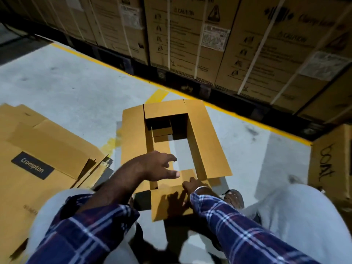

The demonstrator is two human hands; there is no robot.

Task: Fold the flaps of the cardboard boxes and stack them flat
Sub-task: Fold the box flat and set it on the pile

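Observation:
An open brown cardboard box (pixel 207 141) stands on the grey floor in front of me, its top flaps spread outward and the floor showing through its bottom. My left hand (pixel 158 166) hovers over the box's near left corner, fingers spread and relaxed, holding nothing. My right hand (pixel 194 185) is at the near edge, its fingers curled over the rim where the near flap (pixel 167 204) hinges; that flap lies flat toward me. A pile of flattened boxes (pixel 38 149) with a "Crompton" label lies on the floor to the left.
A wall of tall strapped cartons (pixel 190 35) on dark pallets runs across the back behind a yellow floor line (pixel 106 61). A brown carton with black scribble (pixel 329 161) stands at the right. My knees in light trousers flank the box.

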